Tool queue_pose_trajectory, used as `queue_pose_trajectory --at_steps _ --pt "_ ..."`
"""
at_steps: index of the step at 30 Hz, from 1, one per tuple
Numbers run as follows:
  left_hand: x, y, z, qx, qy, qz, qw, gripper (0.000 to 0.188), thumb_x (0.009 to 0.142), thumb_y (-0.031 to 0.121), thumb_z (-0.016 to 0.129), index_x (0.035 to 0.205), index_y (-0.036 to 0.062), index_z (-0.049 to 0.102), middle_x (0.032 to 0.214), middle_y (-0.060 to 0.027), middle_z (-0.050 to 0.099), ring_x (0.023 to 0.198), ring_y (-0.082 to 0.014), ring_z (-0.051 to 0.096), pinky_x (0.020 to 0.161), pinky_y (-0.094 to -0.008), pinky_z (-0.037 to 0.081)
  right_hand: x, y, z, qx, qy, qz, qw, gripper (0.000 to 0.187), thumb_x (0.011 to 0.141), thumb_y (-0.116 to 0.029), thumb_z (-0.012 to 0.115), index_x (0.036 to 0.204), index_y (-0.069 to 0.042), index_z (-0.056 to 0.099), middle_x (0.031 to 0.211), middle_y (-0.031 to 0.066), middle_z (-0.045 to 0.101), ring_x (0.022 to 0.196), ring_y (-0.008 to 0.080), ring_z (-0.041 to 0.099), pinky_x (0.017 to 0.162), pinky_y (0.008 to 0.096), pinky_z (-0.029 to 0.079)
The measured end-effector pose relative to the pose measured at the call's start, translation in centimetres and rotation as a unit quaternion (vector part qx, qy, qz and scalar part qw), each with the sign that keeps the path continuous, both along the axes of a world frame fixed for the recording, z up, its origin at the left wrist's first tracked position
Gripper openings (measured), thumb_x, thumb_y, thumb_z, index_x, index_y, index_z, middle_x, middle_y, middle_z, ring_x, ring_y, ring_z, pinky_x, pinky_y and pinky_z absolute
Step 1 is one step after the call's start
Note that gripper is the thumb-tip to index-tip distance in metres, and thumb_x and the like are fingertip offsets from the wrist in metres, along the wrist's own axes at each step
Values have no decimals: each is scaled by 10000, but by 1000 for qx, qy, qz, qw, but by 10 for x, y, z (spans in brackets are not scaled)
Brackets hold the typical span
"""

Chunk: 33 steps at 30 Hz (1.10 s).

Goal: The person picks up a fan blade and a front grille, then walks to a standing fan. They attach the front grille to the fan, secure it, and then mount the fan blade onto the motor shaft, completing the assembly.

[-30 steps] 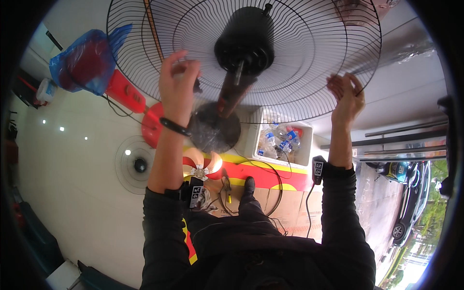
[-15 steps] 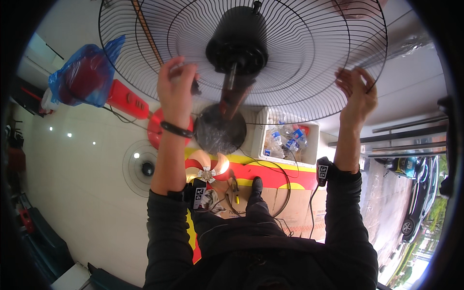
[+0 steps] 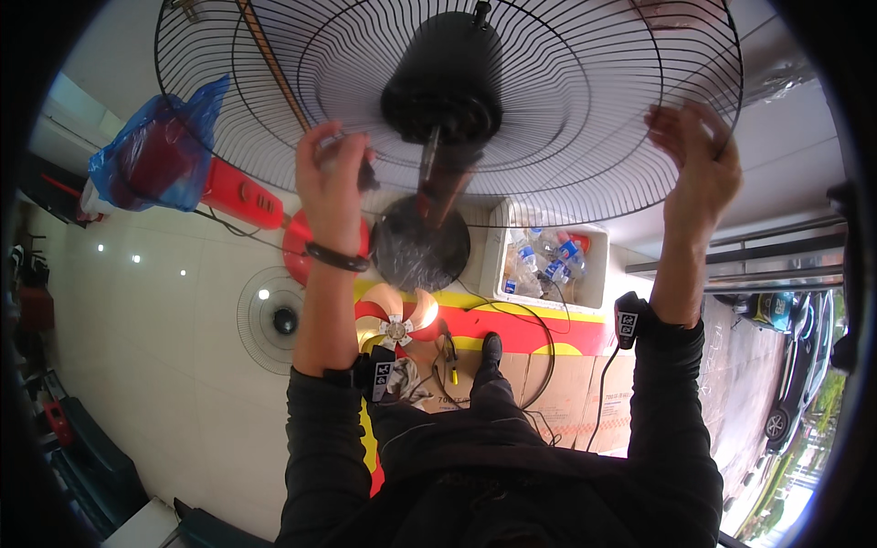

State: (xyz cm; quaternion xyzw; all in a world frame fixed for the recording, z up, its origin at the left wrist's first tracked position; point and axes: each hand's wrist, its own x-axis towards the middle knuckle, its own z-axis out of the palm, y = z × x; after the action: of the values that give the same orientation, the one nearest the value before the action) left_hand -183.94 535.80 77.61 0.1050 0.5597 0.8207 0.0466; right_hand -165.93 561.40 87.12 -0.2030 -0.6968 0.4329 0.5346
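Note:
A round black wire fan guard (image 3: 585, 119) spans the top of the view, with the fan's black motor housing (image 3: 443, 78) at its middle and a bare metal shaft (image 3: 429, 153) jutting toward me. My right hand (image 3: 702, 169) is closed on the guard's right rim, fingers through or behind the wires. Curled at the guard's lower left, my left hand (image 3: 331, 187) pinches a small black part (image 3: 367, 173); its exact kind is unclear. Below stands the fan's round black base (image 3: 420, 245), wrapped in clear plastic. A pale fan blade (image 3: 396, 331) with several petals lies below that.
A second wire guard (image 3: 260, 320) lies on the left floor. A white foam box (image 3: 501, 265) holds plastic bottles. Red fan (image 3: 242, 194) with a blue bag (image 3: 155, 155) stands left. Cardboard (image 3: 585, 393), a cable (image 3: 551, 365) and a yellow-tipped tool (image 3: 454, 375) lie by my foot.
The guard has shifted slightly, its rim reaching farther left and right. My right hand has moved a little right with the rim. My left hand stays nearly in place, the black part still in it.

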Motion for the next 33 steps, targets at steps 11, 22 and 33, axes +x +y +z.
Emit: queue_pose_trajectory --at_steps 11,22,33 --pt "-6 2 -9 -53 30 -7 998 325 852 150 641 1124 73 481 870 -37 660 721 -52 590 488 -155 398 -14 7 17 -25 -25 38 999 182 899 -72 595 1039 42 620 855 151 700 734 206 699 637 246 555" --pt "12 7 3 -16 -15 13 1000 245 856 177 657 1011 47 518 870 -49 606 708 -91 587 544 -213 449 -9 10 12 24 -80 80 993 202 778 -8 706 964 56 659 822 104 695 723 166 685 647 237 554" --pt "69 23 32 99 -129 -57 985 129 896 136 634 949 68 537 903 -38 617 799 -128 612 770 -314 559 -8 4 12 -8 -71 50 996 214 771 -42 710 951 66 666 811 79 700 733 113 667 687 212 530"
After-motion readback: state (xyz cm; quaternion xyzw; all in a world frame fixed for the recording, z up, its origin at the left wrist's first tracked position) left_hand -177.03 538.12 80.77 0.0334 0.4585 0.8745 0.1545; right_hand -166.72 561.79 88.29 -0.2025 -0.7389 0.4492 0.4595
